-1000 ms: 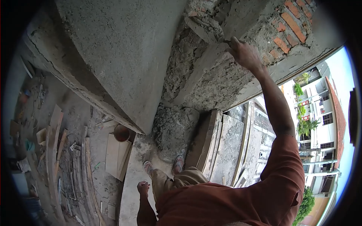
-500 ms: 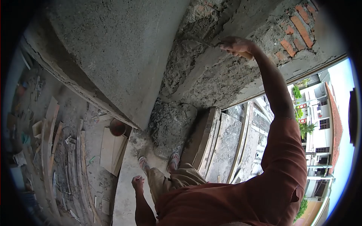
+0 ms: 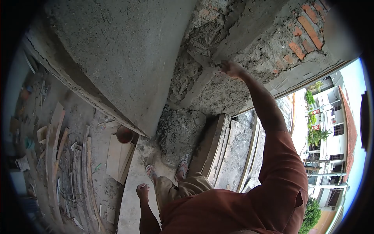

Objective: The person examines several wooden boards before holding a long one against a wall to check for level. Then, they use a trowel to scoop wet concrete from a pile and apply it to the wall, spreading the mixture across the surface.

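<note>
My right hand (image 3: 232, 69) is stretched out to the wall, its fingers closed round the handle of a trowel. The trowel's mortar-grey blade (image 3: 199, 58) points left and lies against or very near the rough mortar, with its outline hard to separate from the wall. Wet mortar (image 3: 208, 91) covers this part of the wall, with a smoother strip running through it. Low beside my legs, my left hand (image 3: 143, 191) hangs with curled fingers and nothing visible in them. A heap of wet mortar (image 3: 181, 134) lies at the wall's foot, just ahead of my feet.
Bare bricks (image 3: 310, 32) show at upper right. A smooth grey concrete surface (image 3: 113, 50) rises on the left. Below the ledge (image 3: 134, 202) lie boards (image 3: 58, 136), debris and a round reddish container (image 3: 124, 134). Planks (image 3: 218, 152) stand right of the heap; buildings appear outside.
My right hand has moved down and left along the wall with the trowel, and the blade now shows more clearly. My left hand has hardly moved.
</note>
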Demonstrator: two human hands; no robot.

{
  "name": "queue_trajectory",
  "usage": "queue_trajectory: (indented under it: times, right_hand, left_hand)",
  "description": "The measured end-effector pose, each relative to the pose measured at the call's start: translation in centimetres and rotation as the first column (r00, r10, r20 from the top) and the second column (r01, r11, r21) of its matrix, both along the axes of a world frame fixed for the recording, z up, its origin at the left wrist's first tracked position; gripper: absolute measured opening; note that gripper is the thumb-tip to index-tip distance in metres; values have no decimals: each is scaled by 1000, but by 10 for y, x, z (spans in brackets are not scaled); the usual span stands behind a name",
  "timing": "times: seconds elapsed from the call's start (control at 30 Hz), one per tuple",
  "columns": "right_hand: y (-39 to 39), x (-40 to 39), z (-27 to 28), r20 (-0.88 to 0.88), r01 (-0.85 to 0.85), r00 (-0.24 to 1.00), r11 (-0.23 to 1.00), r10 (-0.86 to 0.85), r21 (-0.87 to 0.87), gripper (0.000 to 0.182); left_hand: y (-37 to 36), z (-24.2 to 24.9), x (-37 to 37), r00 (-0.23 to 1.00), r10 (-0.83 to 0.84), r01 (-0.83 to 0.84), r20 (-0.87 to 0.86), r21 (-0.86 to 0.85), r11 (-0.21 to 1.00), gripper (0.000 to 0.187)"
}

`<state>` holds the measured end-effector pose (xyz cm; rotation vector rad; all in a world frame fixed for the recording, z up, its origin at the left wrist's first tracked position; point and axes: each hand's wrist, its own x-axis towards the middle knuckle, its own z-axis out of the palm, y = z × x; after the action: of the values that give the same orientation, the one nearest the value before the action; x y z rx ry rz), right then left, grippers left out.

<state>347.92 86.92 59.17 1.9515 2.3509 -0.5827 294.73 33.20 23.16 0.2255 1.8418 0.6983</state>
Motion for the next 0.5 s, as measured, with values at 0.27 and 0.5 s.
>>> queue_trajectory:
  times: [0.27,0.5]
  right_hand:
    - [-32,-2,73,128,-3,990,919,-52,394,35]
    - [-99,-63,165,301,-154,954,872,8,464,28]
  left_hand:
    - [4,-12,-15,999,-34,34,14,19,999,25]
    - [11,-15,-2,1000,-15,14,23,65,998,25]
